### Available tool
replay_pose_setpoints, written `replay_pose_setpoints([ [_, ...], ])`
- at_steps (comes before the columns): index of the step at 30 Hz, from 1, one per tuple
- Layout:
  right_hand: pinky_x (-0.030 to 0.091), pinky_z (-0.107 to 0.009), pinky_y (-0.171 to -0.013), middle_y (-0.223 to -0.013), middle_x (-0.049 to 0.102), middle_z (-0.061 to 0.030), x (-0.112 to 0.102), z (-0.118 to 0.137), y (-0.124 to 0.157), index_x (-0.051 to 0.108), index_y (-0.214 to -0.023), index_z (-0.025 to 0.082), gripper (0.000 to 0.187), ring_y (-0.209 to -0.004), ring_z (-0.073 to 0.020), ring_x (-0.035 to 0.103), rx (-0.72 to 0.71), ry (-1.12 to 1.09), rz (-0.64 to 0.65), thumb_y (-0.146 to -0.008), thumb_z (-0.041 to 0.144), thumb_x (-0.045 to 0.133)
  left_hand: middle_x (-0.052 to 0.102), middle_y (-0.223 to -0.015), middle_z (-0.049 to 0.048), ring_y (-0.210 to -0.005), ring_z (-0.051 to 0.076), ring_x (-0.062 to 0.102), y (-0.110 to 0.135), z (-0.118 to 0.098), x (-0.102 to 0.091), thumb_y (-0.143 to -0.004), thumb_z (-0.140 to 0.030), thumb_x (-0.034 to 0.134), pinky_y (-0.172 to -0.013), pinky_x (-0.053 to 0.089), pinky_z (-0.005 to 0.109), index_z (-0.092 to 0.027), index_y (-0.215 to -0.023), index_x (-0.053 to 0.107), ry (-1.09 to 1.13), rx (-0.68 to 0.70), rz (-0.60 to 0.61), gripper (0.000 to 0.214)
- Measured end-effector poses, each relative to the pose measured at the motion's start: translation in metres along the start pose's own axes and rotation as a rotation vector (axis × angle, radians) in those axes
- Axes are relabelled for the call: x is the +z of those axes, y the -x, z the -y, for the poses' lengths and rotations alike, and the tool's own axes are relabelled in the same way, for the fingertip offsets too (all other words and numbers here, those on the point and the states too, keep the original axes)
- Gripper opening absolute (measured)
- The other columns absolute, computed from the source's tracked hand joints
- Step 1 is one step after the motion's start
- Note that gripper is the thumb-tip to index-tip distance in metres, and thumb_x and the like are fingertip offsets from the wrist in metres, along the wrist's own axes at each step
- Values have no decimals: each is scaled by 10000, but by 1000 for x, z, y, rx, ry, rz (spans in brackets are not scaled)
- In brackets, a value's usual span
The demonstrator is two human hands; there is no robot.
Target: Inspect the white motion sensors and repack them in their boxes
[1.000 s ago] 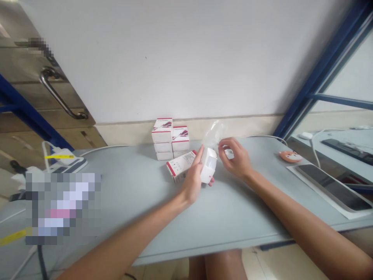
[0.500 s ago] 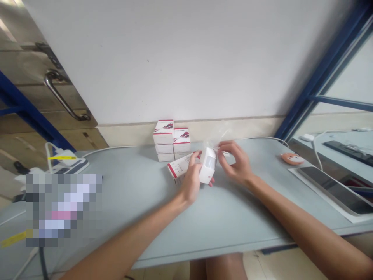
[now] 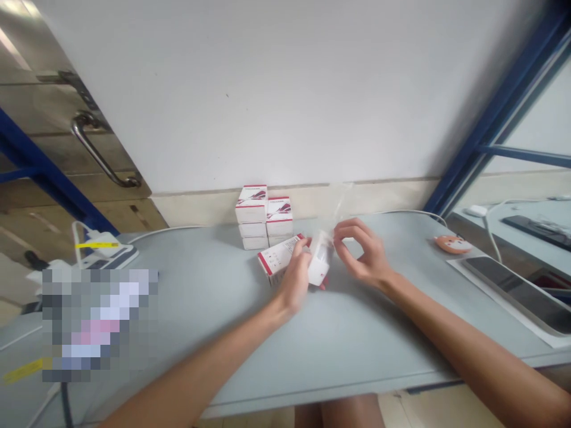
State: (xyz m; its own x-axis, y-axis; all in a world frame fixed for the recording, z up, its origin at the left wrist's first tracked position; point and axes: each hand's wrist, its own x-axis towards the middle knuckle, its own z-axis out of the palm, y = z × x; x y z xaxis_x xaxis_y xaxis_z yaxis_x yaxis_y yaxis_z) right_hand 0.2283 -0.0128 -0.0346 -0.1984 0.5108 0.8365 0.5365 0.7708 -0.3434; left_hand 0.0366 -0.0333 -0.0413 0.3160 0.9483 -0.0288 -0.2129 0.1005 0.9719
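Gripping the white motion sensor over the desk, the left hand has its fingers curled around the casing. By the sensor's upper edge, the right hand pinches clear plastic film, thumb and forefinger together. A firm left hold and gentle easing of the film, not tugging, should work best. A red-edged carton lies just left; stacked cartons stand behind.

Office-like workspace, grey desk, power strip, neighbouring desk, blue frame
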Motion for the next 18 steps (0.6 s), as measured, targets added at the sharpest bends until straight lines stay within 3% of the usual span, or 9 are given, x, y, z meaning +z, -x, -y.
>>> replay_pose_setpoints([
  [4, 581, -425, -804, -1016, 668, -77, -3, 1, -1, 618, -990, 266, 109, -893, -235, 676, 13, -4, 44, -947, 170, 591, 703, -874, 27, -666, 204, 702, 1, -4, -1, -955, -419, 518, -611, 562, 317, -257, -1515, 385, 136, 52, 27, 598],
  [10, 575, -410, -839, -1065, 667, -81, -11, 2, -5, 662, -981, 251, 90, -964, -233, 666, 102, -126, 118, -994, 226, 576, 734, -936, 51, -692, 212, 715, 2, -2, -2, -965, -424, 516, -630, 565, 326, -258, -1435, 405, 164, 59, 23, 510],
  [15, 597, -352, -724, -898, 669, -39, -1, 2, -6, 652, -857, 231, 288, -784, -184, 664, 486, -417, 61, -1028, 458, 614, 724, -937, 36, -748, 201, 706, 7, -3, -5, -994, -375, 451, -701, 565, 334, -256, -1370, 411, 21, 190, 1, 396],
  [18, 631, -367, -724, -905, 695, -31, 5, 1, -5, 663, -979, 230, 341, -750, -178, 683, 649, -615, 130, -1001, 569, 637, 724, -893, 24, -752, 200, 698, 9, -4, -5, -1010, -373, 421, -731, 554, 342, -250, -1313, 406, -30, 211, 34, 327],
])
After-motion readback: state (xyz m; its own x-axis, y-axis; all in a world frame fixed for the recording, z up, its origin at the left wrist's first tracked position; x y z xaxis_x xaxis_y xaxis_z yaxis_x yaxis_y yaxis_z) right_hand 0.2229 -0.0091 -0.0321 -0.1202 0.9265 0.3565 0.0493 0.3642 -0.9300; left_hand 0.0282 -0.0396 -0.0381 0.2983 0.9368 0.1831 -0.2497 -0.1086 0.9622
